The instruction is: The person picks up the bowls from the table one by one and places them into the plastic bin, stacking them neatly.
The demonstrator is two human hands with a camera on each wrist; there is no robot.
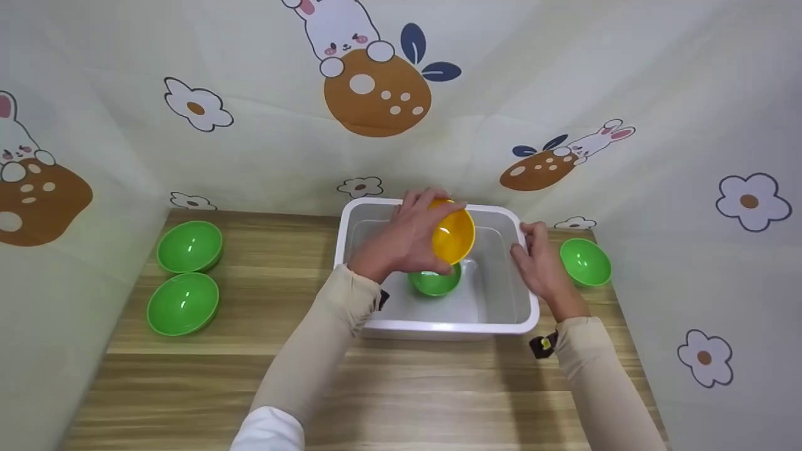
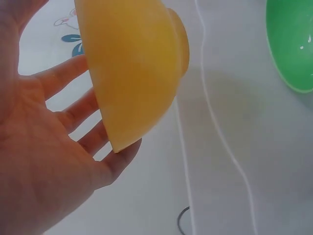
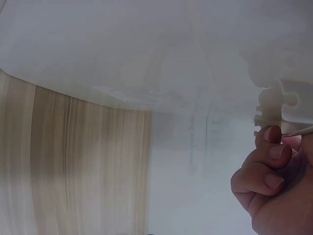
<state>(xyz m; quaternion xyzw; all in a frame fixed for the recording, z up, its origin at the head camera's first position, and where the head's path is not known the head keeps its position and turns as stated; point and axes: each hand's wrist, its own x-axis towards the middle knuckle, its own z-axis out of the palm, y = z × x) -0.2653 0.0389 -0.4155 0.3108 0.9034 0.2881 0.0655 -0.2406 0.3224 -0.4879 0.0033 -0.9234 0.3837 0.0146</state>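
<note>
Your left hand (image 1: 410,241) held the yellow bowl (image 1: 456,237) by its rim, tilted on its side over the white tub (image 1: 438,327). Yellow bowl: plain, smooth, shiny inside, rounded wall, short raised foot underneath. Your right hand (image 1: 540,263) gripped the tub's right rim. A green bowl (image 1: 434,285) sat in the tub, partly hidden; a green pair (image 1: 183,304) stood left on the counter (image 1: 426,388), a lone green one (image 1: 586,262) right.
</note>
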